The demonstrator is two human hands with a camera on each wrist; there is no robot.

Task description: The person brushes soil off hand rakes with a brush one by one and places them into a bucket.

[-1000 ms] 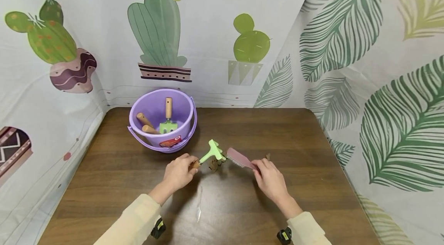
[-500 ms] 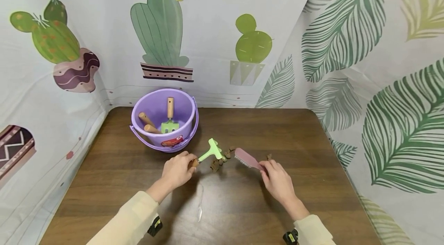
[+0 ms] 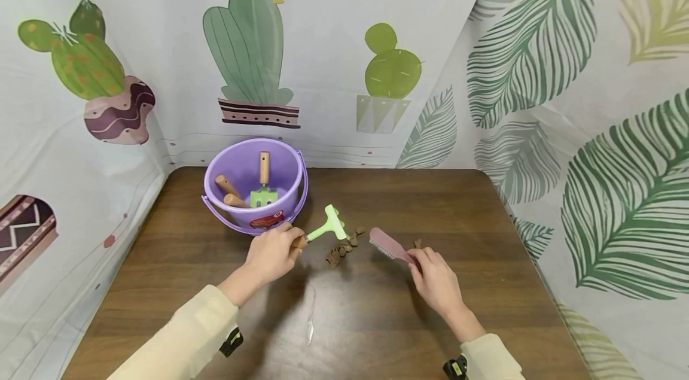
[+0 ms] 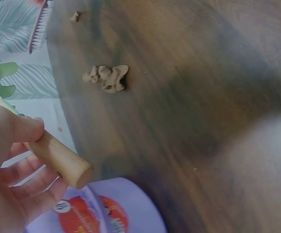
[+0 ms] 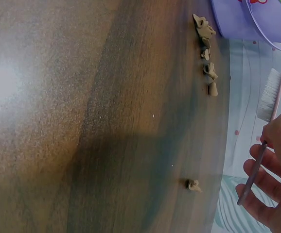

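Observation:
My left hand grips the wooden handle of a small green hand rake, its head raised near the brown clay-like crumbs. In the left wrist view the thumb lies over the handle. A pink brush with white bristles is pinched in my right hand. It hovers to the right of the crumbs, apart from them. Several crumbs lie in a slanting row, and one lone crumb sits farther right, beyond the right hand.
Behind the left hand stands a purple bucket holding wooden-handled tools, among them a green fork. A thin shiny clear strip lies on the brown wooden table. Patterned cloth hangs along the table's back and sides.
The brush has moved right, away from the crumbs, and the crumbs now show as a longer row. The rake has lifted up and back, off the crumbs, with the left hand.

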